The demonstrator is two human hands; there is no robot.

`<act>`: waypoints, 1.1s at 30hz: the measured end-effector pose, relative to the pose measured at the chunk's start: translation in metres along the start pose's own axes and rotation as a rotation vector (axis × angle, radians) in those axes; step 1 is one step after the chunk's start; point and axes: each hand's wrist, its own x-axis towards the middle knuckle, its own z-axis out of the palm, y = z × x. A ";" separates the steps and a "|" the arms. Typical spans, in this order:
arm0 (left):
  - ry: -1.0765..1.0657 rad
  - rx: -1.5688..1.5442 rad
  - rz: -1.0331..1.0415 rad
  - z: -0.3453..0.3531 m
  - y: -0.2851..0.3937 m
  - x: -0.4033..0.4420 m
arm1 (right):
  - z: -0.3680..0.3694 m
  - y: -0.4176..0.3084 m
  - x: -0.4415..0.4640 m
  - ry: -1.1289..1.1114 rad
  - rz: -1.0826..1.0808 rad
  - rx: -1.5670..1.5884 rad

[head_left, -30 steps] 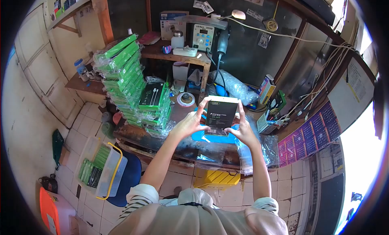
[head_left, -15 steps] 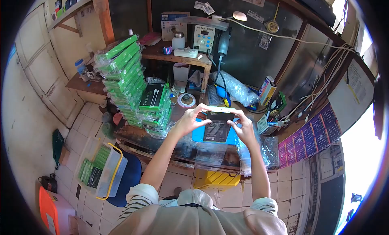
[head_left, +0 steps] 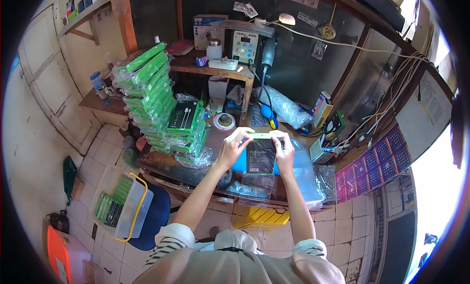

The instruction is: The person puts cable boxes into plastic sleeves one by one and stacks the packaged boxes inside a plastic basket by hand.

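Note:
A flat black box (head_left: 261, 158) with a light green top edge is held above the front of the workbench, small print on its dark face. My left hand (head_left: 235, 148) pinches its upper left corner between thumb and fingers. On the opposite upper corner, my right hand (head_left: 284, 153) grips in the same way. Clear plastic film (head_left: 257, 188) hangs below the box; whether it wraps the box I cannot tell. A blue mat (head_left: 239, 164) shows behind the box. Clear plastic sleeves (head_left: 306, 174) lie to the right of my right hand.
A tall stack of plastic-wrapped green boxes (head_left: 149, 95) leans at the left, beside a shorter stack topped by a black-faced box (head_left: 184, 116). A hot-air station (head_left: 245, 46) stands on the shelf. A tape roll (head_left: 224, 121), bubble wrap (head_left: 286, 108) and a pen basket (head_left: 318, 151) sit on the bench.
Both hands have shifted slightly, the right one leftward and down. The box's face has turned more squarely into view, and the loose plastic around it and at the right has moved.

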 end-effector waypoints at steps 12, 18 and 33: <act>-0.014 0.193 0.134 -0.004 -0.004 -0.001 | 0.007 -0.004 0.003 -0.037 -0.123 -0.198; -0.116 0.227 0.085 -0.020 -0.002 0.013 | 0.002 -0.008 0.014 -0.023 -0.149 -0.175; -0.189 -0.763 -0.617 0.003 -0.007 0.012 | 0.039 0.007 -0.053 -0.046 0.007 -0.327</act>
